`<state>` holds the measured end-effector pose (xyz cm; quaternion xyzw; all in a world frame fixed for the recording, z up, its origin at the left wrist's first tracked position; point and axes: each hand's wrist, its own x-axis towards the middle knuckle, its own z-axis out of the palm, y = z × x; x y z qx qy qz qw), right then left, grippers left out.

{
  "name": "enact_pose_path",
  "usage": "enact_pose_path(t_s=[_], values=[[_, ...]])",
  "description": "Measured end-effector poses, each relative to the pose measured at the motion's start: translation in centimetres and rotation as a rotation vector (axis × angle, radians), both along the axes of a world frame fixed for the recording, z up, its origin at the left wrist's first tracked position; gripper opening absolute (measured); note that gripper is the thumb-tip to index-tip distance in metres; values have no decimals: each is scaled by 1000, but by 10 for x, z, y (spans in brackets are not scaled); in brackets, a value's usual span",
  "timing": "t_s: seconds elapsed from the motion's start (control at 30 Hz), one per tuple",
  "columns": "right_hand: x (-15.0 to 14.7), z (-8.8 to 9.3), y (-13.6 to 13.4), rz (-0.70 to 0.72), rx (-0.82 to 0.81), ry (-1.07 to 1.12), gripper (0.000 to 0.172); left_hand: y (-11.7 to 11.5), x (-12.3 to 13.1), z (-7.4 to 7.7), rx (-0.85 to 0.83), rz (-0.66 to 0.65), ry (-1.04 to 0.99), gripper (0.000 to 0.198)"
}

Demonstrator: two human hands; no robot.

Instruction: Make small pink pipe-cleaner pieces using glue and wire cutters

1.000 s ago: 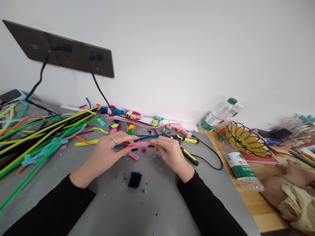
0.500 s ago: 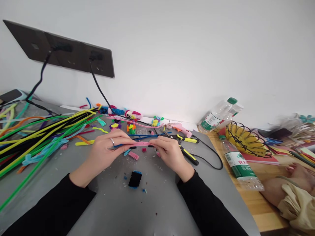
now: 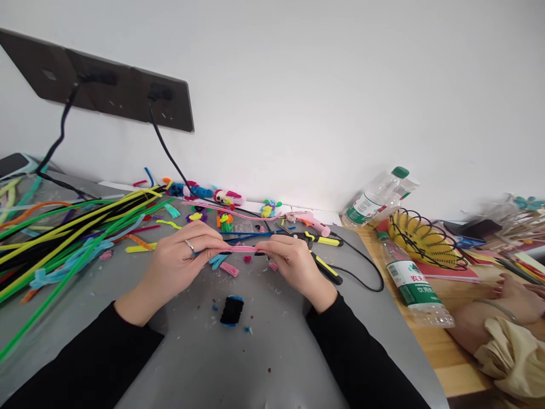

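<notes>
Fingers of left hand (image 3: 175, 257) and right hand (image 3: 294, 262) pinch a pink strip (image 3: 240, 249) | strip seemingly unattached | fuzzy figures (image 3: 229, 197) behind look complete | black piece (image 3: 232, 311) lies apart

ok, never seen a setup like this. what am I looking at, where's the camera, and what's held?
No machine here: just a person's two bare hands, seen by one camera worn on the head, looking forward and down. The left hand and right hand hold a thin pink fuzzy strip between them. On the grey work surface lie a small black fuzzy block with blue edges, a pile of long multicoloured fuzzy stems to the left, and a black-and-yellow-handled metal cutting tool to the right.
</notes>
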<state>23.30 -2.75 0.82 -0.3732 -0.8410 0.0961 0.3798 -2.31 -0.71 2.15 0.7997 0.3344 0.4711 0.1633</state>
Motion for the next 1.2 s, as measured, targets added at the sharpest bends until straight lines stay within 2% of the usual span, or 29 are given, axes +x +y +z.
enact_pose_path(t_s=[0.13,0.33,0.7,0.83,1.0,1.2], values=[[-1,2,-1,-32,14,4,33,2,-3,-2,-67,46,51,22],[0,-1,-1,-95,49,-20,34,4,-2,-8,-228,84,73,31],[-7,3,-5,-64,2,-10,27,-1,4,-3,-377,73,59,31],[-8,5,-5,-61,-91,68,18,0,3,0,-405,59,27,34],[-8,8,-3,-57,-225,148,16,3,-1,1,-431,38,37,42],[-8,11,-3,-44,-334,228,16,8,-6,-2,-459,30,106,35]])
